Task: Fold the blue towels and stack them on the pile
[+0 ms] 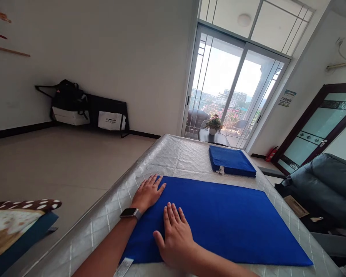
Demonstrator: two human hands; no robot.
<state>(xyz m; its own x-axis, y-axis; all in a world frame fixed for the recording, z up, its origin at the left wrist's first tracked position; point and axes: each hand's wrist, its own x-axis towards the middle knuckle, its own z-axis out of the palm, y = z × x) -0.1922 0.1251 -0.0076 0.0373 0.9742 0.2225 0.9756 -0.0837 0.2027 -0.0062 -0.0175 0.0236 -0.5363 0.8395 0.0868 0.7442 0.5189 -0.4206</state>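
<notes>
My left hand (148, 193) lies flat at the left edge of the blue towel (219, 223) spread on the quilted table (175, 156), my right hand (175, 236) flat on it (fingers spread). A folded blue stack (232, 161) sits well beyond

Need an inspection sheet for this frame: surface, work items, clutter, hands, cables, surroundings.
Surface: quilted silver table cover, flat, seen from its near end.
Work items: blue towel spread flat on the cover, white tag at its near left corner; folded blue towels stacked at the far end.
Clutter: nothing seen on the cover besides the towels.
Hands: left hand flat, palm down, at the towel's left edge, watch on the wrist; right hand flat on the towel. Neither grips anything.
Cables: nothing seen.
Surroundings: glass balcony door, potted plant, bags by the wall, fire extinguisher, dark sofa.
</notes>
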